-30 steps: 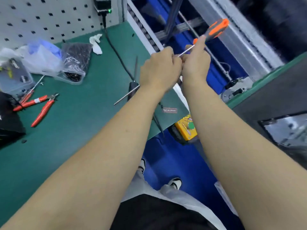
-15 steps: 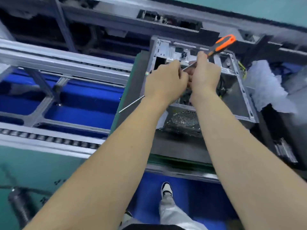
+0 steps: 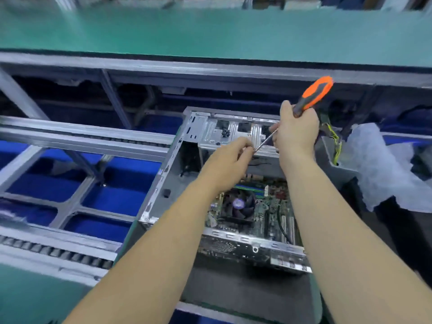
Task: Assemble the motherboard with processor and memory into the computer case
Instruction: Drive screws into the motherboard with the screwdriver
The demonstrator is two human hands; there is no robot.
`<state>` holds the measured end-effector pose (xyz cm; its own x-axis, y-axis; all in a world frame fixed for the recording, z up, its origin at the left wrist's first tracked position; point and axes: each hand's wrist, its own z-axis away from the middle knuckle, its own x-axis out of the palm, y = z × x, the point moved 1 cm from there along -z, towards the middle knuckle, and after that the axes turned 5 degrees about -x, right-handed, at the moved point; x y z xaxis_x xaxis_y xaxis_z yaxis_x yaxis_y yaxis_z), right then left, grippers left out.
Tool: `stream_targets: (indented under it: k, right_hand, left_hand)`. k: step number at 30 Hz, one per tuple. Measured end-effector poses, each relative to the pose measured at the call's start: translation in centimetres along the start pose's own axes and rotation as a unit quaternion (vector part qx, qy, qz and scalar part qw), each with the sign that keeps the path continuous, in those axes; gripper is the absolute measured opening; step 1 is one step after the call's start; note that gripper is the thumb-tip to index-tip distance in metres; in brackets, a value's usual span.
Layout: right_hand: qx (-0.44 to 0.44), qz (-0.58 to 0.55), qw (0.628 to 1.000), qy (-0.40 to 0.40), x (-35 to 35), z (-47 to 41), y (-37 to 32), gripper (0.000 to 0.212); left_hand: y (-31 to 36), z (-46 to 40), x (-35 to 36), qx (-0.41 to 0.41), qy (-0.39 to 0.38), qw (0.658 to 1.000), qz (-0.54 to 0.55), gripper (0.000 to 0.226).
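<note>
- Motherboard sits inside open case.
- Right hand grip wraps screwdriver; left hand pinches its tip.
- Risk: a slipped tip could gouge the board.

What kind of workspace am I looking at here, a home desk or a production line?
Most likely a factory assembly line: a roller conveyor rail runs beside green-matted benches, and an open computer case holding a motherboard sits at the station.

Dark mat on green-edged bench carries open case, board inside. Crumpled white wrap lies right of case.
</note>
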<state>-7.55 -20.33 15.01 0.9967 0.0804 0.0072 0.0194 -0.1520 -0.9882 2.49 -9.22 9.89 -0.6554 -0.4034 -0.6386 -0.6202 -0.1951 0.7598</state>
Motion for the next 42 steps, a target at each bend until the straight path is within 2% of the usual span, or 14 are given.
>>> stream_targets:
  k: [2, 5, 9, 11, 13, 16, 18, 23, 26, 29, 34, 39, 42]
  right_hand:
    - [-0.041, 0.025, 0.999, -0.022, 0.7, -0.6, -0.6, 0.019]
    - [-0.096, 0.04, 0.993, -0.055, 1.6, -0.6, -1.0, 0.014]
    - [-0.121, 0.078, 0.985, -0.091, 2.3, -0.5, -0.3, 0.014]
    - [-0.12, 0.079, 0.985, -0.093, 2.1, -0.3, 0.0, 0.015]
    - [-0.13, 0.072, 0.986, -0.073, 1.7, -0.1, 0.1, 0.011]
    - [-0.152, 0.083, 0.984, -0.045, 1.4, 0.3, -0.3, 0.009]
    - [-0.163, 0.088, 0.982, -0.034, 1.4, 0.6, -0.6, 0.009]
    - [-0.174, 0.089, 0.981, -0.009, 1.5, 1.2, -1.2, 0.007]
    - [-0.186, 0.094, 0.978, 0.007, 1.2, 1.3, -1.7, 0.009]
    - [-0.191, 0.098, 0.976, 0.019, 1.1, 1.6, -2.0, 0.009]
    - [-0.199, 0.107, 0.974, 0.009, 1.3, 2.3, -2.1, 0.012]
    - [-0.208, 0.108, 0.972, 0.005, 1.8, 2.5, -2.2, 0.01]
    - [-0.205, 0.113, 0.972, -0.006, 2.1, 2.5, -2.2, 0.01]
  left_hand:
    - [-2.4, -0.3, -1.0, -0.042, 0.011, 0.997, -0.063, 0.022]
    - [-5.8, 0.3, -1.3, -0.112, -0.032, 0.983, -0.14, 0.023]
    - [-9.3, 1.3, 0.0, -0.25, -0.053, 0.966, -0.027, 0.027]
    - [-10.2, 0.9, 0.3, -0.283, -0.071, 0.956, -0.015, 0.033]
    - [-10.3, 0.5, 0.4, -0.293, -0.109, 0.95, -0.006, 0.031]
    - [-10.5, 0.5, 0.3, -0.294, -0.226, 0.929, 0.001, 0.018]
    - [-10.5, 0.4, 0.0, -0.296, -0.277, 0.914, 0.008, 0.02]
    - [-11.1, 0.8, 1.0, -0.277, -0.351, 0.892, -0.071, 0.07]
    - [-11.5, 0.9, 1.6, -0.261, -0.342, 0.896, -0.11, 0.074]
    - [-11.7, 0.8, 2.0, -0.258, -0.33, 0.9, -0.118, 0.088]
    - [-12.3, 0.8, 2.3, -0.259, -0.312, 0.907, -0.112, 0.109]
    - [-12.4, 0.8, 2.4, -0.258, -0.309, 0.909, -0.106, 0.112]
    - [-12.5, 0.8, 2.5, -0.262, -0.311, 0.909, -0.089, 0.128]
